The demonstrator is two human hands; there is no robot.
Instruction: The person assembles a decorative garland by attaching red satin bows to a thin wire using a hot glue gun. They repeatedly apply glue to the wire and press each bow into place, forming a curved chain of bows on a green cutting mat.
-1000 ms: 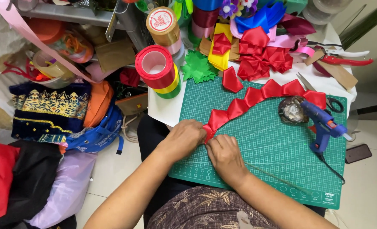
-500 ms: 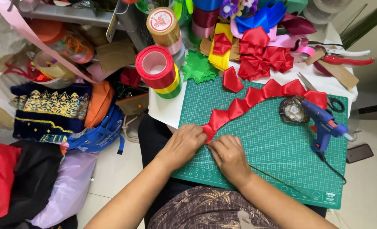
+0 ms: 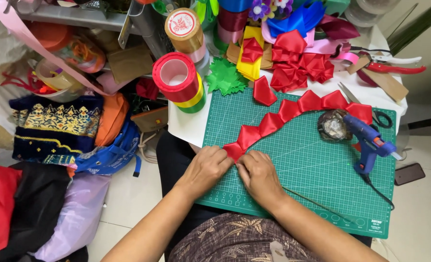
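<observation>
Far left, off the desk: a heap of folded fabric and bags [image 3: 65,131] on the floor and low shelf, just stored overflow, with a pink ribbon strip [image 3: 36,48] trailing diagonally over it; what lies under the heap is hidden. Next, the stack of ribbon spools [image 3: 179,82], red on yellow on green, sits at the far-left corner of the green cutting mat [image 3: 312,179], likely parked within reach but clear of the work zone. Your left hand [image 3: 207,170] and right hand [image 3: 259,175] sit side by side at the near-left part of the mat, both curled down with fingertips pinched together on the near end of the red ribbon chain [image 3: 293,110]; the hands cover that end piece, so I can't tell how it's folded or whether it's pinched or only pressed flat. The chain arcs away to the far right across the mat, flat, points up, probably laid out so each new fold lines up with the grid. Far centre: a pile of finished red and yellow folded pieces [image 3: 293,63], cut off partly by the frame top. Right: blue glue gun [image 3: 368,143] resting on the mat beside the chain's far end, cord running off the near edge; the crumpled object [image 3: 333,125] next to it is hard to identify. Scissors [image 3: 353,97] are half hidden beneath the chain.
</observation>
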